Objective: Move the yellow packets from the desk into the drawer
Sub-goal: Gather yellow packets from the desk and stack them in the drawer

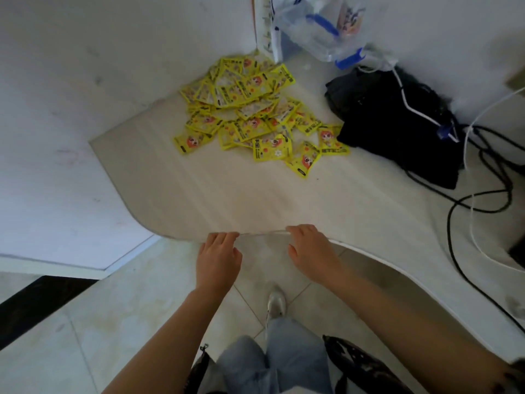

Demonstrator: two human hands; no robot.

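On the left a white wall (71, 109) runs back to the corner, and the pale wood desk (199, 194) meets it along its curved edge. Below, the tiled floor (113, 308) shows under the person's bare forearms, jeans and a light shoe (276, 304).

The left hand (217, 258) is at the front edge of the desk, fingers curled down over the lip there; what lies under the fingertips is hidden, so whether they grasp a drawer front or only the edge cannot be told. No drawer can be made out as open.

Toward the back corner, well apart from both hands, the yellow packets (250, 109) lie in a loose, overlapping heap on the desk, a few strays spread toward the front and right.

The right hand (311, 253) sits just beside the left along the same edge, fingers likewise bent over the lip, its hold equally unclear.

Behind the heap a clear plastic bag (321, 27) with blue parts leans at the wall. To the right a black bag (397, 123) rests on the desk, one packet touching its near corner, with black and white cables (477, 200) trailing past it
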